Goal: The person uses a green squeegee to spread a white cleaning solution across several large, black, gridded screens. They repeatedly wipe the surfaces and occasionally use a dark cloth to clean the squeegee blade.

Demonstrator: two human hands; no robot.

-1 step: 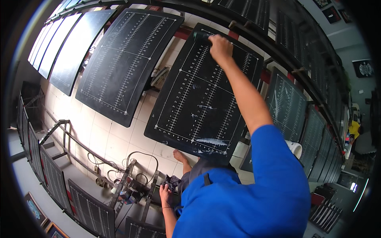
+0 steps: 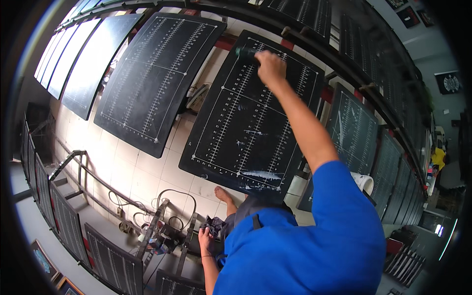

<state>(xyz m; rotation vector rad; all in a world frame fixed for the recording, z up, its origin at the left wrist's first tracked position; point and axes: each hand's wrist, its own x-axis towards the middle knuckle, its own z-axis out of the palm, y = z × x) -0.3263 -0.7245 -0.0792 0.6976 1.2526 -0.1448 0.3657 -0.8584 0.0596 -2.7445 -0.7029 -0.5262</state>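
A black flat board (image 2: 231,132) with white ruled scales lies in front of me, smeared white near its near edge. Over its far end, my right hand (image 2: 272,68) is closed around a dark green tool (image 2: 244,52), whose kind I cannot make out. The tool's end is at the board's far left corner. Low by my side, my left hand (image 2: 205,239) is closed on a crumpled dark cloth (image 2: 213,225).
Another scaled black board (image 2: 152,78) lies to the left, with shiny boards beyond it. More boards (image 2: 355,129) line the right side. A dark metal rail (image 2: 314,37) runs past the far edge. Cables (image 2: 189,206) and a white bucket (image 2: 365,183) are nearby.
My right hand has moved a little toward me and slightly left, with the tool shifting along. My left hand stays almost where it was.
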